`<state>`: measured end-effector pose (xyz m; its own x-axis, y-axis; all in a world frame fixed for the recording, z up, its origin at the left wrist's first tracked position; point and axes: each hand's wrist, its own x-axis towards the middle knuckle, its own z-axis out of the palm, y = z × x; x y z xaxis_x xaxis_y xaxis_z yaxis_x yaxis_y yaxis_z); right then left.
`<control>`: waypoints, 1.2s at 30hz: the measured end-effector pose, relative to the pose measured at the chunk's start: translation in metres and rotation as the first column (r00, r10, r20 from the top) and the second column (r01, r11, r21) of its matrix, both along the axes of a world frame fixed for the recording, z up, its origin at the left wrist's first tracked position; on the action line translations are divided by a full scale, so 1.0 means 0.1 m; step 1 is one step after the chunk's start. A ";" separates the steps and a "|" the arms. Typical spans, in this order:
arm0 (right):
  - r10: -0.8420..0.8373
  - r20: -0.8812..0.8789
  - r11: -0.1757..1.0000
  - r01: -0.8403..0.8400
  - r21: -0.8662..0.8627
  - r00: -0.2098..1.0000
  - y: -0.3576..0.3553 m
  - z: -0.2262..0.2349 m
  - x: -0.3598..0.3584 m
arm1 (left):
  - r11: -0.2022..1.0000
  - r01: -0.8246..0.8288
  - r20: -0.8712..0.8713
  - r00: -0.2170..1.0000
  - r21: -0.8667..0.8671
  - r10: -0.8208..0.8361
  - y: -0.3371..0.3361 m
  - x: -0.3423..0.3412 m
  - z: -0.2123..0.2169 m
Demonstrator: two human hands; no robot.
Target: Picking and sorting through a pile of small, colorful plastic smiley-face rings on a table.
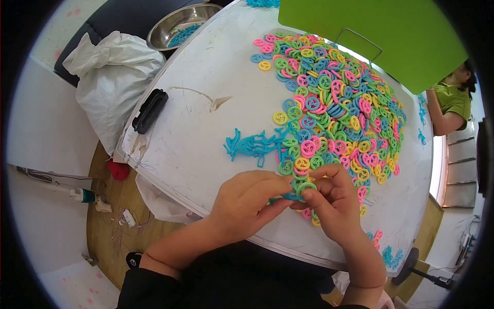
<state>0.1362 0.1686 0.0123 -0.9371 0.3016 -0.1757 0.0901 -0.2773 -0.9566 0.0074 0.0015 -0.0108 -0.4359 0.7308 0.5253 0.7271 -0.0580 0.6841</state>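
Note:
My two hands meet at the near edge of a big heap of small plastic wheels (337,105) in pink, yellow, green and blue. Between thumb and fingers, my right hand (334,203) pinches a green plastic wheel (307,187). My left hand (244,203) is closed beside it, on a blue plastic piece (292,196) mostly hidden by the fingers. Just beyond my left hand lies a tangle of slim blue plastic parts (254,144), its right end touching the heap.
Everything lies on a white table (193,139) with a black handle (150,111) at its left edge. Left of it are a steel bowl (160,31) and white sack (118,77). A green panel (375,36) stands behind the heap; another person (452,108) sits at far right.

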 end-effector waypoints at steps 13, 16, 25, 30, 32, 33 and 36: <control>0.265 -0.057 0.695 -0.150 0.703 0.963 0.11 0.11 -0.04 | 0.993 0.096 0.286 0.952 0.071 -0.112 -0.08 -0.03 -0.08; 0.314 -0.067 0.422 -0.076 0.903 0.947 0.12 0.17 -0.04 | 0.999 0.026 0.160 0.987 -0.033 -0.020 -0.07 0.02 -0.04; 0.097 0.198 0.977 -0.055 -0.208 0.975 -0.05 0.13 0.00 | 0.999 -0.029 0.181 0.983 0.012 0.027 -0.05 0.09 -0.05; 0.105 0.054 0.863 -0.118 0.491 0.993 -0.01 0.17 0.00 | 0.974 0.205 0.799 0.569 0.091 -0.195 -0.54 -0.30 0.22; 0.127 0.028 0.679 -0.107 0.726 0.991 0.11 0.08 -0.01 | 0.963 0.269 0.696 0.691 0.004 -0.196 -1.08 -0.67 0.38; 0.158 0.012 0.432 -0.080 0.898 0.987 0.15 0.03 -0.01 | 0.960 0.262 0.680 0.722 -0.098 -0.128 -1.34 -0.81 0.47; 0.169 -0.002 0.267 -0.044 0.963 0.986 0.05 -0.11 -0.07 | 0.845 0.096 0.713 0.590 -0.526 0.377 -1.88 -0.93 0.50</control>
<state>0.1291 0.1741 0.0009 -0.9655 0.0893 0.2446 -0.0547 0.8489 -0.5257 -0.0856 -0.1867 0.0394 -0.6082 0.6520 -0.4527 -0.1246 0.4848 0.8657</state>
